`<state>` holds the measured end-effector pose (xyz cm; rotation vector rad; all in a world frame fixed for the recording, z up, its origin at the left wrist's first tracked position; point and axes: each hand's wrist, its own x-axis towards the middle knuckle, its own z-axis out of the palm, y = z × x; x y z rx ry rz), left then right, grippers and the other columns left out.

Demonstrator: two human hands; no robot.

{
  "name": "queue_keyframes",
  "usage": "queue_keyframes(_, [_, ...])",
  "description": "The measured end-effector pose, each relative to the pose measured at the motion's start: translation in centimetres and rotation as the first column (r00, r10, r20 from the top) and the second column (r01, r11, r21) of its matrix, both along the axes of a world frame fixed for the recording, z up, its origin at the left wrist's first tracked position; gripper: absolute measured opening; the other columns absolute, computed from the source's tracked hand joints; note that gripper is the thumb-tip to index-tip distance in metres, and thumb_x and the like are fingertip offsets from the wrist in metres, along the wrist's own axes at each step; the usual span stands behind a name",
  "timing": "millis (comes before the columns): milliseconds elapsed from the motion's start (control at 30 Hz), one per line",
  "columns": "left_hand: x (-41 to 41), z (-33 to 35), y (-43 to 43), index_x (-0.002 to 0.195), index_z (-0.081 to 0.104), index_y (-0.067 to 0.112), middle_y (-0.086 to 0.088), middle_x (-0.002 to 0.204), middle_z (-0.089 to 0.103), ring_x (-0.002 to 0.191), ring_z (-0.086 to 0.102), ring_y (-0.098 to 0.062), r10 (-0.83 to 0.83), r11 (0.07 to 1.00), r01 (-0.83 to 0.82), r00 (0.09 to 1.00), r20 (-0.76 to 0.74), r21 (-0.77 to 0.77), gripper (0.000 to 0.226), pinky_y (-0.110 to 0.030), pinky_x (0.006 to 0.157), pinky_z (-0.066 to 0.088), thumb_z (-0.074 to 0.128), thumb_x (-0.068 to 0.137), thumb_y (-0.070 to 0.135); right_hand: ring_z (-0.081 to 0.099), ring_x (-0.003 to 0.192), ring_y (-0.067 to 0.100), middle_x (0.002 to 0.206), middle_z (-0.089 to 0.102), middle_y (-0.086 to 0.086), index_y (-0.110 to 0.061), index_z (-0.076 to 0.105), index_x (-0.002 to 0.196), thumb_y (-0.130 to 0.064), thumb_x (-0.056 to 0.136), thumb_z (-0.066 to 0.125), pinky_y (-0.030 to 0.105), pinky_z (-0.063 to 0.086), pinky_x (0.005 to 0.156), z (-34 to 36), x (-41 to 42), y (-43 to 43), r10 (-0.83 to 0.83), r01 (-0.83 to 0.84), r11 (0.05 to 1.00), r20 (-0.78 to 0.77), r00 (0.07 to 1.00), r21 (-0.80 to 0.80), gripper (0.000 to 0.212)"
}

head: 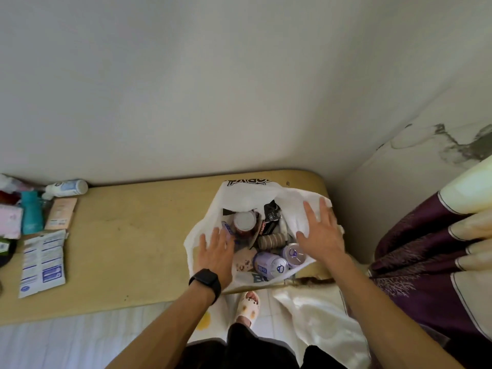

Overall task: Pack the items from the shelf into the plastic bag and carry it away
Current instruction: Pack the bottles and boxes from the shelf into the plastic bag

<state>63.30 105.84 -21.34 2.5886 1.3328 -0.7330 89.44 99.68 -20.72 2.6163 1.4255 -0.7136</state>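
Left grip spread flat on plastic bag, right grip likewise

This is a lived-in room of a home. A worn yellow shelf runs along a plain white wall into a corner, where paint peels round a damp stain. Toiletries crowd the shelf's left end: a white bottle at the back edge, a teal bottle and a printed sachet. Purple patterned cloth hangs beside the right end. Below the front edge, a slipper stands on pale tiles.
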Motion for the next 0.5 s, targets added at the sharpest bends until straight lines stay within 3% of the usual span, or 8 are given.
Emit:
queue_keyframes(100, [-2.0,0.9,1.9,0.156,0.008,0.027,-0.012,0.161,-0.023,0.144,-0.027,-0.04,-0.043,0.995,0.063,0.971,-0.237,0.079,0.068,-0.069,0.104,-0.022,0.042,0.097,0.019,-0.018,0.149,0.034,0.159,-0.033,0.005,-0.041,-0.005,0.154,-0.066,0.084,0.052,0.068,0.011,0.113,1.4,2.4,2.2,-0.062,0.07,0.995,0.108,0.992,-0.075,0.093])
queue_keyframes(167, [-3.1,1.7,3.4,0.156,0.006,0.029,-0.012,0.158,-0.029,0.142,-0.03,-0.042,0.008,0.996,0.018,0.963,-0.269,0.092,0.068,-0.071,0.104,-0.022,0.04,0.098,0.022,-0.019,0.148,0.038,0.158,-0.035,0.007,-0.038,-0.005,0.155,-0.072,0.081,0.053,0.069,0.008,0.112,2.2,3.2,2.9,-0.052,0.073,0.988,0.148,0.988,-0.137,0.099])
queue_keyframes(233, [-3.4,2.7,4.5,0.155,0.008,0.033,-0.011,0.158,-0.029,0.144,-0.023,-0.045,0.133,0.99,-0.122,0.977,-0.167,0.072,0.073,-0.071,0.109,-0.011,0.044,0.092,0.023,-0.011,0.149,0.042,0.159,-0.032,0.01,-0.034,-0.008,0.155,-0.073,0.079,0.056,0.068,0.012,0.112,2.2,3.3,2.8,-0.09,0.114,0.979,0.142,0.986,-0.171,0.107])
queue_keyframes(300, [-3.4,3.2,5.0,0.152,0.015,0.04,-0.009,0.16,-0.026,0.143,0.013,-0.048,0.368,0.927,-0.366,0.93,0.006,-0.08,0.077,-0.065,0.111,0.021,0.052,0.087,0.024,0.012,0.146,0.045,0.163,-0.009,0.015,-0.029,-0.005,0.155,-0.069,0.078,0.061,0.063,0.028,0.108,1.9,2.7,2.1,-0.178,0.188,0.965,0.069,0.982,-0.184,0.109])
queue_keyframes(333, [-3.3,3.4,5.1,0.151,0.018,0.042,-0.01,0.161,-0.021,0.133,0.036,-0.046,0.503,0.852,-0.48,0.862,0.068,-0.21,0.077,-0.054,0.105,0.039,0.055,0.086,0.023,0.031,0.139,0.044,0.16,0.014,0.018,-0.024,0.005,0.154,-0.064,0.081,0.062,0.055,0.038,0.1,1.6,2.4,1.5,-0.22,0.22,0.957,0.018,0.975,-0.188,0.101])
queue_keyframes(400, [-3.1,3.4,4.9,0.15,0.027,0.039,-0.015,0.159,0.003,0.109,0.057,-0.038,0.68,0.696,-0.586,0.724,0.119,-0.415,0.073,-0.04,0.088,0.053,0.055,0.087,0.014,0.057,0.112,0.036,0.13,0.053,0.017,-0.013,0.036,0.14,-0.047,0.093,0.055,0.039,0.048,0.085,1.0,1.7,0.1,-0.266,0.257,0.955,-0.043,0.963,-0.151,0.061])
queue_keyframes(433, [-3.0,3.3,4.7,0.148,0.034,0.035,-0.015,0.155,0.018,0.105,0.059,-0.035,0.71,0.663,-0.591,0.691,0.135,-0.459,0.068,-0.038,0.086,0.055,0.051,0.087,0.008,0.06,0.102,0.033,0.116,0.06,0.015,-0.009,0.047,0.129,-0.038,0.098,0.05,0.038,0.05,0.084,0.6,1.4,-0.5,-0.293,0.288,0.954,-0.068,0.954,-0.081,0.043])
queue_keyframes(500, [-2.7,3.6,4.7,0.14,0.049,0.025,-0.012,0.145,0.044,0.112,0.059,-0.03,0.73,0.663,-0.572,0.637,0.247,-0.483,0.058,-0.037,0.092,0.052,0.047,0.087,0.002,0.061,0.096,0.034,0.106,0.064,0.015,-0.007,0.056,0.118,-0.028,0.101,0.045,0.039,0.051,0.085,0.8,1.2,-1.1,-0.42,0.447,0.889,-0.21,0.883,0.1,0.03])
